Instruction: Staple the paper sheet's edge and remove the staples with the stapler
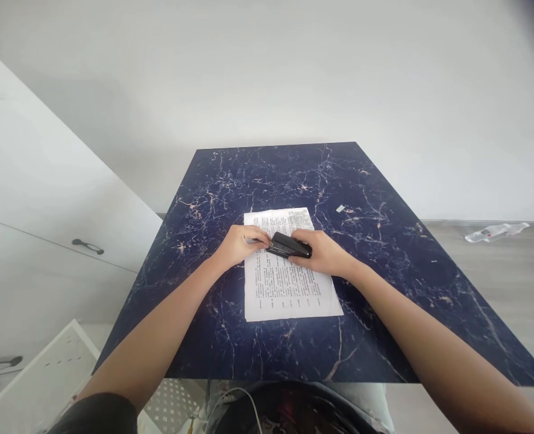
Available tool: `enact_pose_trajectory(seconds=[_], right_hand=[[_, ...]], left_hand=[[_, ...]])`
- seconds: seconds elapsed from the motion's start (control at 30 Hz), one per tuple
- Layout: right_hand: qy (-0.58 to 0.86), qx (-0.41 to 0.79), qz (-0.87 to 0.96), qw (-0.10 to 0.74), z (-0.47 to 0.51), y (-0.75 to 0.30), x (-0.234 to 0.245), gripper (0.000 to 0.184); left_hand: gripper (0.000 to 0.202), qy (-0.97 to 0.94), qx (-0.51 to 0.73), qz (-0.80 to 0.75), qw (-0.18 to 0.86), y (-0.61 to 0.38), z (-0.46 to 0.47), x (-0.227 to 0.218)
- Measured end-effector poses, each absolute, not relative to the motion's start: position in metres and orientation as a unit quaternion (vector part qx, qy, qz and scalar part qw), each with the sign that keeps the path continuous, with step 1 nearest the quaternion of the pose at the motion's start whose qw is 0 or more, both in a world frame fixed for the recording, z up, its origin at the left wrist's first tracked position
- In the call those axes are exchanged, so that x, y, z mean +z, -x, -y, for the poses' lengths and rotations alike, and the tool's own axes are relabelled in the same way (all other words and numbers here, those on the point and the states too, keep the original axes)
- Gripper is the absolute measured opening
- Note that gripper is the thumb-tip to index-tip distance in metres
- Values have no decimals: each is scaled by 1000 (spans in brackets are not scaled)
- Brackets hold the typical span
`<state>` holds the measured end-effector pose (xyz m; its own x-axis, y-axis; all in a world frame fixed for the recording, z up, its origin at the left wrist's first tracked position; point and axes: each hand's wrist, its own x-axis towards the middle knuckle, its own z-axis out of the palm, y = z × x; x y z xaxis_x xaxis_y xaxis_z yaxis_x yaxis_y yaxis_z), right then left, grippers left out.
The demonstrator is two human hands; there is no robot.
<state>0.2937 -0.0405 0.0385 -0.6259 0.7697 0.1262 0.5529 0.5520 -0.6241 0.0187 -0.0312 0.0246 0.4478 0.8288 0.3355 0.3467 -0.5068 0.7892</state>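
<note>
A black stapler (289, 245) is held just above or on the printed paper sheets (289, 295), tilted slightly, its front end toward the left. My right hand (321, 250) is closed around the stapler's right end. At the other end, the fingers of my left hand (249, 242) are pinched together at the stapler's tip; whether anything small sits between them is too fine to make out. The sheets lie on the dark blue marbled table (231, 187), with text lines and a grey printed patch at the upper right.
A small pale scrap (340, 208) lies on the table to the right of the sheets. White drawers with black handles (88, 246) stand at the left. Clear plastic packaging (495, 232) rests on the floor at the right. A white cable (244, 392) hangs by my lap.
</note>
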Motion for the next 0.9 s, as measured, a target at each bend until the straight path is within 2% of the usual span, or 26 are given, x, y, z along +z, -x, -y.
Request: enact_pose_trajectory(seconds=[0.2, 0.7, 0.83, 0.9], right_hand=[[387, 276, 858, 196, 41, -294, 38, 21], [389, 276, 858, 192, 40, -295, 39, 21], [383, 283, 858, 191, 39, -297, 39, 19], [381, 285, 859, 191, 38, -298, 39, 19]], left_hand=[[5, -767, 375, -393, 341, -20, 31, 24], [9, -812, 328, -373, 308, -14, 29, 28], [27, -809, 314, -402, 293, 6, 24, 31], [26, -804, 297, -412, 308, 18, 19, 31]])
